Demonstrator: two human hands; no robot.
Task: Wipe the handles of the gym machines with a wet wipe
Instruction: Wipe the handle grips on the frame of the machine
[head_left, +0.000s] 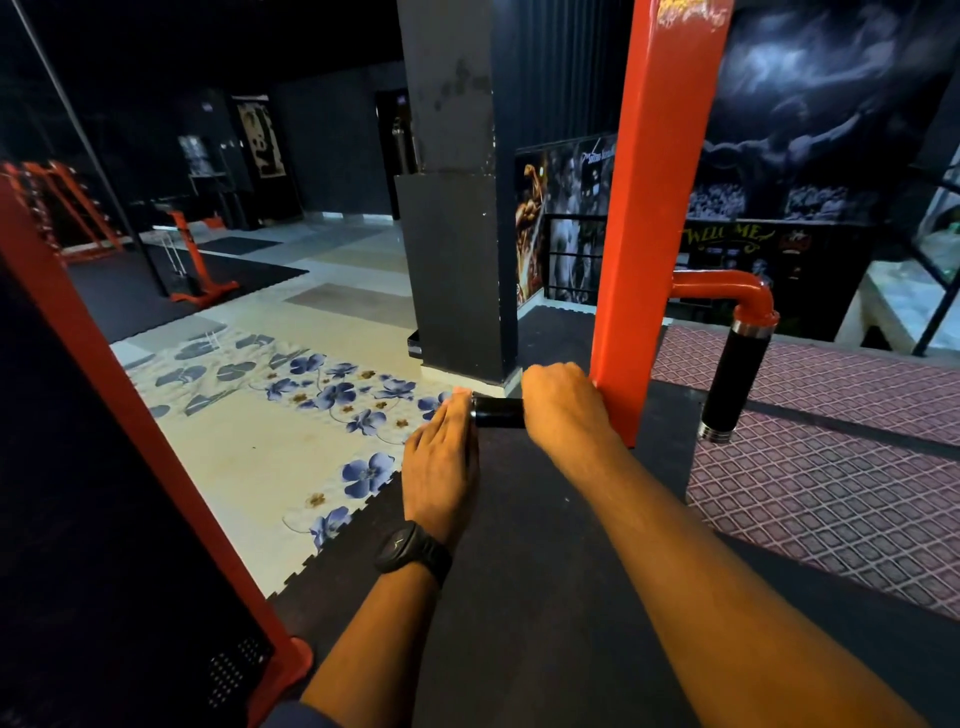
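Note:
A short black handle (497, 411) sticks out to the left from the red machine post (655, 208). My right hand (563, 405) grips the handle close to the post, fingers curled round it. My left hand (441, 457), a black watch on its wrist, lies flat with straight fingers against the handle's free end. No wet wipe shows in either hand. A second black handle (730, 379) hangs from a red bent tube (737, 291) on the post's right side, untouched.
A black pillar (452, 208) stands just behind the handle. A red frame bar (104, 374) slants down the left. Black rubber mats (519, 571) lie underfoot, a flowered mat (291, 415) to the left, a red patterned floor (831, 493) to the right. More red machines (192, 260) stand far left.

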